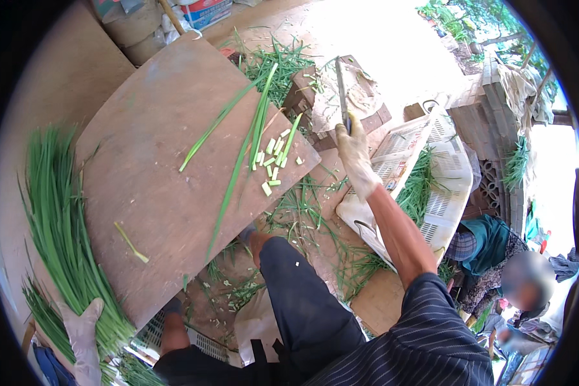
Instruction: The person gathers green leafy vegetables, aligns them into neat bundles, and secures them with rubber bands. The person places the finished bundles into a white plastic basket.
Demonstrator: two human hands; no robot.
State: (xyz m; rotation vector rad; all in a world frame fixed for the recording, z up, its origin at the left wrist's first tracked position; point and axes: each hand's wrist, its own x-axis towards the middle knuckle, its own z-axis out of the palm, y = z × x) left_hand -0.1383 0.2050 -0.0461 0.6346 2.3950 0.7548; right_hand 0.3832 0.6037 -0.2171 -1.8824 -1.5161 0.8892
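Note:
My right hand (354,151), in a pale glove, grips the handle of a long knife (341,87). Its blade points up and away over a block with a light, worn top (331,106). At the lower left, my gloved left hand (82,331) is at the pale stem ends of a large bunch of long green stalks (61,219), thumb on top and the other fingers partly hidden. The bunch lies along the left side of a brown board (148,135). Short cut pale pieces (275,161) and a few loose long stalks (260,122) lie near the board's right corner.
A white slatted plastic crate (453,164) with green leaves inside stands right of my right forearm. Leaf scraps (309,206) litter the floor. Another person (489,257) is low at the right, near stacked bricks or blocks (489,116). Sacks and a bucket (206,11) stand behind the board.

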